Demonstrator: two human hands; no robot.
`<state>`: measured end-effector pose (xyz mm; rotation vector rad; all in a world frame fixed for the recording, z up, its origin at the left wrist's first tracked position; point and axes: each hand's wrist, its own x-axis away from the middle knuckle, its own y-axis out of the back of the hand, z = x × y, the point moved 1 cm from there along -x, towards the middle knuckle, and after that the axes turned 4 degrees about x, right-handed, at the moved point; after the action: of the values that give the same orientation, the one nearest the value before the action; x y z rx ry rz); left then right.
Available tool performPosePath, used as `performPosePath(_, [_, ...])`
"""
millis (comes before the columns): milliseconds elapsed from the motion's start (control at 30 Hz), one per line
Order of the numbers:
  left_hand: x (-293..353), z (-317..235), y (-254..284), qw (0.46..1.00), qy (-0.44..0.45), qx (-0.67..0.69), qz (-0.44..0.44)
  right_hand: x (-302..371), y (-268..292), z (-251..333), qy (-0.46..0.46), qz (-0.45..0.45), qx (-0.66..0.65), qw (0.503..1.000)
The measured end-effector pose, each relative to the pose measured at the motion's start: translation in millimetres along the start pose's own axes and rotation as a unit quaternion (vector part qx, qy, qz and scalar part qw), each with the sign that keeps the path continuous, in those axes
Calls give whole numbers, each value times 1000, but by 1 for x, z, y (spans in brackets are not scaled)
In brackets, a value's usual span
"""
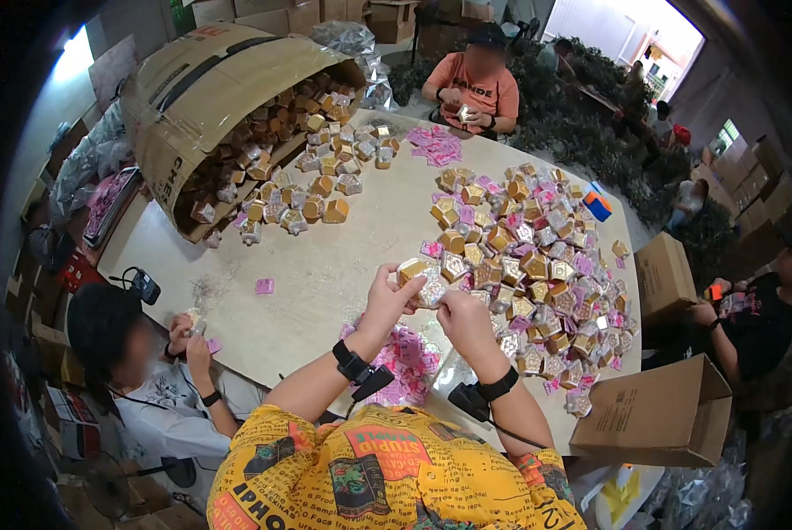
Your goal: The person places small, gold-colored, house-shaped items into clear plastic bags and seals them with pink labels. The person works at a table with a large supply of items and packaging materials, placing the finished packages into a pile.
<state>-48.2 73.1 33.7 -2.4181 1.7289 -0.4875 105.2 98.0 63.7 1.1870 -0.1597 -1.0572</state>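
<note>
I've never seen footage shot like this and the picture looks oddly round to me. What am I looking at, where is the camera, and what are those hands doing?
The camera is a wide fisheye lens worn on a person's head, looking down, so straight edges bend near the rim. The forearms coming up from the bottom are that person's own. The left hand and right hand together hold one small gold box in clear wrap above a pale round table. A heap of similar gold boxes covers the table's right side, pink slips lie near the wrists, and a tipped cardboard carton spills more boxes. Other people sit around the table.
</note>
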Motion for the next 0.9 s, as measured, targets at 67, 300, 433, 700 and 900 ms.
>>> performPosePath(67, [0,1,3,1000,6,-3,4,0,0,-2,-41,24,-56,997])
performPosePath(300, [-1,-7,1,995,69,70,22,6,3,-27,-208,117,-413,879])
performPosePath(433, [2,-1,4,993,92,59,37,13,-6,-37,-213,102,-444,865])
performPosePath(700, [-1,31,4,991,123,50,21,27,-33,-50,-305,101,-472,821])
performPosePath(900, [-9,43,1,972,205,100,48,31,-16,-69,-378,126,-568,720])
